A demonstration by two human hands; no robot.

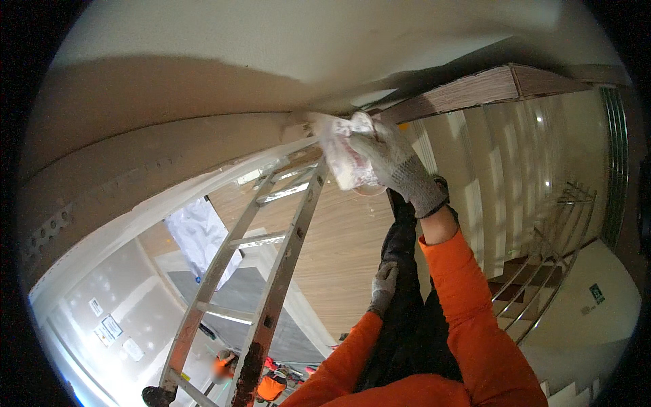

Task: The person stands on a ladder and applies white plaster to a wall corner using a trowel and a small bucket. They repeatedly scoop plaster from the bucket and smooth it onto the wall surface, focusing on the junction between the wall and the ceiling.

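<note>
My right hand, in a white knitted glove with a grey cuff, is raised in front of the wall edge. Its fingers close on a white-smeared thing with pinkish patches. Motion blurs it, so its kind is unclear. The thing's far end reaches the lower edge of the beige wall. Lower down, my left hand, gloved as well, rests on my dark trouser leg with the fingers laid along it. No object shows in it.
An aluminium ladder, stained and scuffed, leans to the left. Wood-look trim runs along the upper right. Stairs with a metal railing descend at right. A white sheet lies far below, and people in orange are near the bottom.
</note>
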